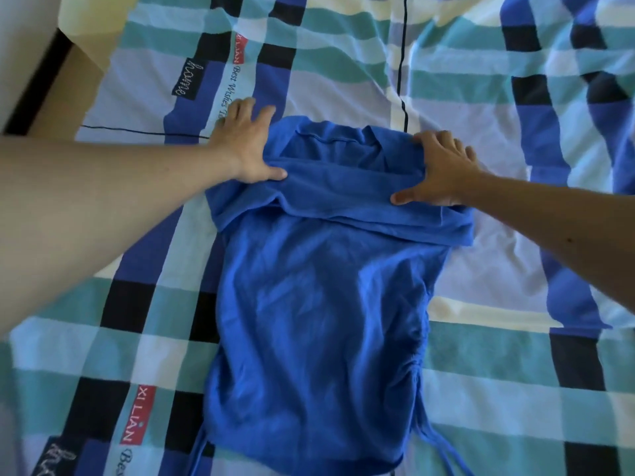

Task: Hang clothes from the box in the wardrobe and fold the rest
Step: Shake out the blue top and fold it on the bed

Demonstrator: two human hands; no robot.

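A bright blue garment [319, 304] lies spread on the checked bed cover, its far end doubled over into a thick fold. Drawstrings trail from its near corners. My left hand [245, 142] holds the left end of that fold, thumb on top of the cloth and fingers stretched out on the bed cover behind it. My right hand [439, 170] grips the right end of the fold, thumb lying across the front of the cloth and fingers curled over its far edge.
The bed cover [481, 372] has blue, teal, white and black checks with printed words. Its left edge and a dark strip of bed frame [37, 87] show at upper left. Rumpled cover [577, 97] lies at upper right.
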